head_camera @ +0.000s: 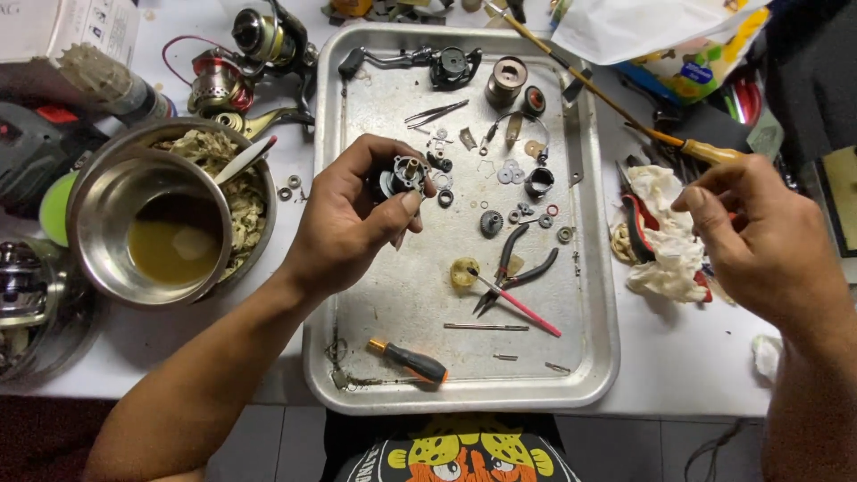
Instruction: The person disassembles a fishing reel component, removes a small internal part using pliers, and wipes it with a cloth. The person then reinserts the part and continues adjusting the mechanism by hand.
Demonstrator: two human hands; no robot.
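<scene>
We are holding a small black reel part [403, 175] in our left hand [353, 214], fingers and thumb pinching it just above the upper left area of the metal tray [393, 312]. Our right hand [759, 236] is hovering off the tray's right side, over the white rag [665, 241] on the worktop [687, 357], fingers curled loosely inward; we cannot tell whether it is gripping anything. On the tray, washers and small gears [513, 174] are lying scattered near the held part, with black pliers [518, 268] and a pink-handled pick [522, 308] lying crossed below them. An orange-and-black screwdriver [412, 361] is lying near the tray's front edge. To our left, a steel bowl [161, 228] of brownish liquid is sitting inside a bigger bowl, with two fishing reels [245, 62] behind it.
</scene>
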